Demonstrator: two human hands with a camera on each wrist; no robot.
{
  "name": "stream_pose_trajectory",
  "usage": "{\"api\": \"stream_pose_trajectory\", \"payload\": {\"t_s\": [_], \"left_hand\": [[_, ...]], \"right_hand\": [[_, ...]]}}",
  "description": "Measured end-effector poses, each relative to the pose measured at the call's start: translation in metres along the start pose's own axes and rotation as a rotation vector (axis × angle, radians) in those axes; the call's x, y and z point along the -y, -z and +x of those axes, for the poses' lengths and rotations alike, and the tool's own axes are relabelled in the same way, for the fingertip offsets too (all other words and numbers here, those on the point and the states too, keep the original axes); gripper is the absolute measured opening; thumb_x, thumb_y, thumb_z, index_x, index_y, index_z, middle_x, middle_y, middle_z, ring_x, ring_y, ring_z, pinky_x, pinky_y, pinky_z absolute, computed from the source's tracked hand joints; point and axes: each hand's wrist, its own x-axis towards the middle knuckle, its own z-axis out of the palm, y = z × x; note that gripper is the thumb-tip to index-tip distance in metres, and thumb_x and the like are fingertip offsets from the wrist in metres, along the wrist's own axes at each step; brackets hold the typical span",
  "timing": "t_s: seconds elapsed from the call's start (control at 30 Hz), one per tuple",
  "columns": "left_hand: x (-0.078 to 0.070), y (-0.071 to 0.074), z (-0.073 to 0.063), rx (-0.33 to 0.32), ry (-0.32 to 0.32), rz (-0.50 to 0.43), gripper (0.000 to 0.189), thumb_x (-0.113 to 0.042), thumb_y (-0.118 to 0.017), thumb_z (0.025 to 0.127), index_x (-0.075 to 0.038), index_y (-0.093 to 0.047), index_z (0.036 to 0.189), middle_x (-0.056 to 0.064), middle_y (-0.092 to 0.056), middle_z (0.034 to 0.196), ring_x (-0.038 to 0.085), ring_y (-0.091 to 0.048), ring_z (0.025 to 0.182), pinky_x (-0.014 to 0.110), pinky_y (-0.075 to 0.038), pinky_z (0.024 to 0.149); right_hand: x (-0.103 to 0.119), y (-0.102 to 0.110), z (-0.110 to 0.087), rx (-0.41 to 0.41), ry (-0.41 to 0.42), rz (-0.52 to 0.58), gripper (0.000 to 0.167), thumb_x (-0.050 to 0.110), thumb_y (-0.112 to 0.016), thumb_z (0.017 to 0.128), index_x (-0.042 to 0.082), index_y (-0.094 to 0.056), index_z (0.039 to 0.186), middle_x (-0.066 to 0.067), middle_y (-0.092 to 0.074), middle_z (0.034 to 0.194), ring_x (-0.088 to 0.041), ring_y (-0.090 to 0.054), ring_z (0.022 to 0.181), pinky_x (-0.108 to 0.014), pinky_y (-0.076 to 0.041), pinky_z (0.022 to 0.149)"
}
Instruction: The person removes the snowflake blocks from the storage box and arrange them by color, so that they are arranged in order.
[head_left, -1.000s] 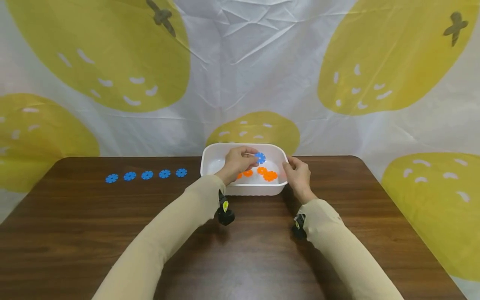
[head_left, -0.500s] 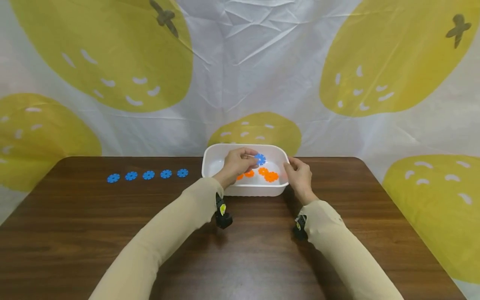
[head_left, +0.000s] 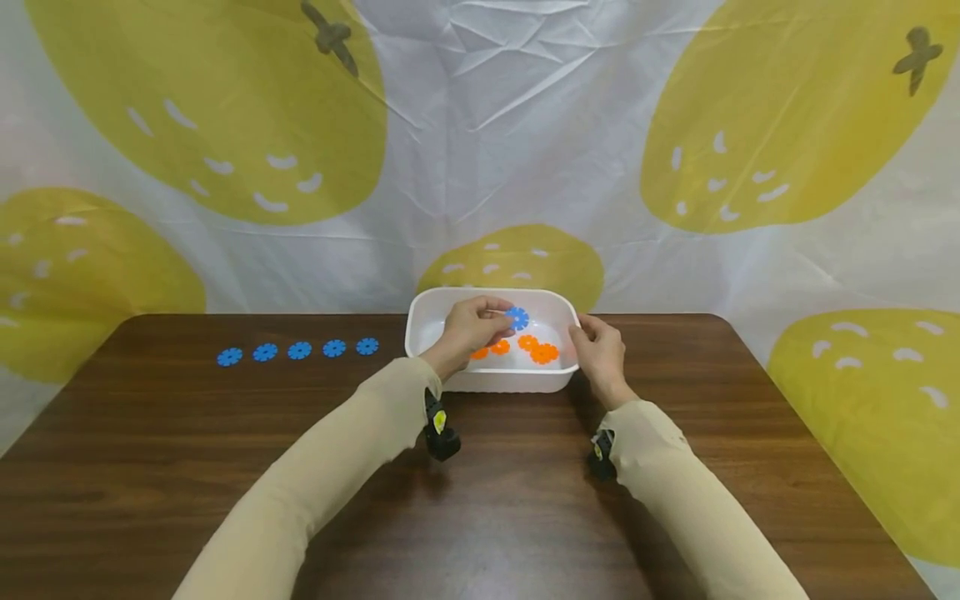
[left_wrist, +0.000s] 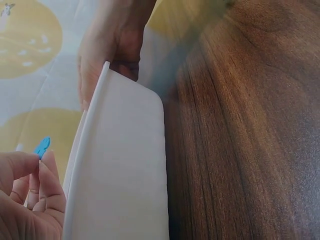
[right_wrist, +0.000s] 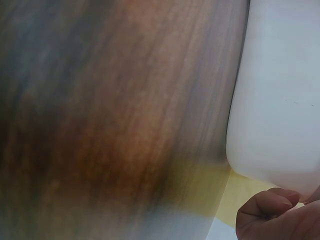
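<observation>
My left hand (head_left: 468, 329) pinches a blue notched plastic disc (head_left: 517, 318) between thumb and fingertips, over the inside of a white plastic basin (head_left: 498, 381). In the left wrist view the same blue disc (left_wrist: 43, 146) shows nearly edge-on above the fingertips. Several orange notched discs (head_left: 543, 353) lie on the basin's floor, some partly hidden behind the left hand. My right hand (head_left: 600, 350) grips the basin's right end, thumb at the rim; in the right wrist view its curled fingers (right_wrist: 272, 205) sit against the basin's lower corner.
Several blue notched discs (head_left: 299, 350) lie in a row on the brown wooden table (head_left: 480, 500), left of the basin. A white cloth (head_left: 495, 167) with large yellow fruit prints hangs right behind the table's far edge.
The left hand, still pinching the blue disc, has shifted very slightly to the left over the basin. The right hand keeps its hold on the basin, and the view has moved a little.
</observation>
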Motion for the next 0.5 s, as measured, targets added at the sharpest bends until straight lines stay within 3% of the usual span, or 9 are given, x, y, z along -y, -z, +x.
{"api": "stream_pose_trajectory", "payload": {"t_s": [0.2,0.4,0.5], "left_hand": [[0.0005,0.0021,-0.0026,0.000,0.002,-0.005,0.026,-0.008,-0.065,0.087,-0.007,-0.066,0.112,0.004,-0.066,0.086,0.008,-0.063,0.070,0.020,-0.053,0.066],[-0.0008,0.0034,-0.0036,0.001,0.017,-0.003,0.025,-0.009,-0.065,0.088,-0.009,-0.065,0.113,0.006,-0.067,0.090,0.023,-0.068,0.088,0.038,-0.053,0.086],[-0.0016,0.0046,-0.0042,0.002,0.029,-0.003,0.026,-0.010,-0.065,0.088,-0.009,-0.065,0.114,0.008,-0.068,0.094,0.027,-0.067,0.096,0.040,-0.051,0.090]], "right_hand": [[0.0005,0.0002,-0.0010,0.004,-0.005,0.004,0.038,0.019,-0.051,0.096,0.002,-0.055,0.130,-0.020,-0.061,0.117,-0.029,-0.056,0.100,-0.040,-0.050,0.091],[0.0010,0.0007,-0.0002,0.002,-0.007,0.004,0.038,0.019,-0.051,0.096,0.002,-0.055,0.130,-0.020,-0.061,0.118,-0.029,-0.057,0.101,-0.040,-0.050,0.092],[0.0006,0.0008,0.0004,0.001,-0.008,0.002,0.038,0.019,-0.051,0.096,0.003,-0.055,0.130,-0.020,-0.061,0.118,-0.029,-0.057,0.101,-0.040,-0.050,0.091]]}}
